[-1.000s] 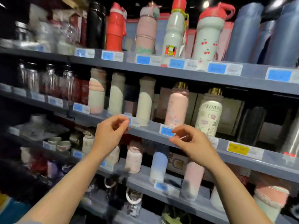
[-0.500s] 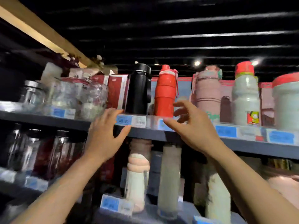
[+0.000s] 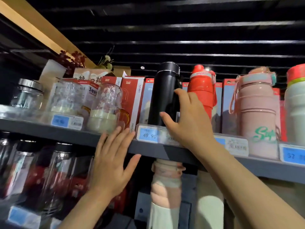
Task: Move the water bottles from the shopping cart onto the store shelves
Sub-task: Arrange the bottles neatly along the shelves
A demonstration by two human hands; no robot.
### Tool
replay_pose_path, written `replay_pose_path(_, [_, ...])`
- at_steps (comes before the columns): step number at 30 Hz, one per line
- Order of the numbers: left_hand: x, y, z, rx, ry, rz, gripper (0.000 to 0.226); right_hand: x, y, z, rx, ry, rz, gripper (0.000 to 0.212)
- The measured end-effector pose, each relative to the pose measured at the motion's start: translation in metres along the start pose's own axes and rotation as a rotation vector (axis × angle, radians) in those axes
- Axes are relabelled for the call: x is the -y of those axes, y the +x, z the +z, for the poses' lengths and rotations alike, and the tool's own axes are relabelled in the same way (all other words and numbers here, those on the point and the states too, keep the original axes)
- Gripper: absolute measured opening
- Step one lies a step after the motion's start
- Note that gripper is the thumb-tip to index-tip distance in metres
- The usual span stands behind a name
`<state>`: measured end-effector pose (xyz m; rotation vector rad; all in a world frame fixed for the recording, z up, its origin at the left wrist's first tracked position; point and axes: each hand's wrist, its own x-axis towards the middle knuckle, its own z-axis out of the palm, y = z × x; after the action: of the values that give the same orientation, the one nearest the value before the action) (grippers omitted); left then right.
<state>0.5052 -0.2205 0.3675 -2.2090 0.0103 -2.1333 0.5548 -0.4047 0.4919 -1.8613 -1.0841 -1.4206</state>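
A tall black water bottle [image 3: 162, 90] stands upright at the front of the top grey shelf [image 3: 49, 131]. My right hand [image 3: 189, 123] grips its lower part, thumb across the front and fingers round the right side. To its right stand a red bottle [image 3: 200, 90], a pink bottle [image 3: 257, 109] with a strap, and a white bottle with a red lid [image 3: 295, 103]. My left hand [image 3: 112, 162] lies flat with spread fingers against the shelf's front edge, holding nothing. The shopping cart is out of view.
Glass jars [image 3: 105, 104] and red boxes [image 3: 132, 100] fill the shelf left of the black bottle. A blue price tag [image 3: 147, 134] sits on the edge. Below are dark-lidded glass bottles [image 3: 54, 171] and a pink-and-white bottle [image 3: 165, 195]. The dark slatted ceiling is close above.
The view rose from the middle shelves to the top shelf. My right hand moved left from the red bottle onto the black bottle and took hold of it. My left hand dropped to the shelf edge.
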Motion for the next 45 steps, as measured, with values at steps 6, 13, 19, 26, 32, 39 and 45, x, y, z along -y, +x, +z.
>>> replay_pose_path(6, [-0.007, -0.001, -0.005, 0.019, -0.016, -0.053, 0.055, 0.022, 0.028, 0.019, 0.046, -0.301, 0.098, 0.091])
replay_pose_path(13, [-0.005, 0.000, -0.009, 0.012, -0.073, -0.058, 0.059, 0.028, 0.040, 0.038, 0.097, -0.157, 0.275, 0.114])
replay_pose_path(19, [-0.003, 0.000, -0.011, 0.060, -0.098, -0.051, 0.056, 0.013, 0.043, 0.024, 0.154, 0.227, 0.325, 0.113])
replay_pose_path(26, [-0.021, 0.034, -0.030, -0.005, -0.241, -0.080, 0.055, -0.006, 0.031, -0.006, -0.005, 0.016, 0.152, 0.082])
replay_pose_path(32, [-0.042, 0.147, -0.007, 0.211, -0.518, -0.498, 0.081, -0.037, 0.021, -0.023, 0.010, -0.082, 0.429, 0.108])
replay_pose_path(39, [-0.037, 0.150, 0.017, 0.511, -0.907, -0.682, 0.103, -0.055, 0.025, -0.021, 0.129, 0.113, 0.455, 0.121])
replay_pose_path(45, [-0.037, 0.146, 0.020, 0.439, -0.735, -0.589, 0.102, -0.070, 0.026, -0.037, 0.241, 0.406, 0.482, 0.100])
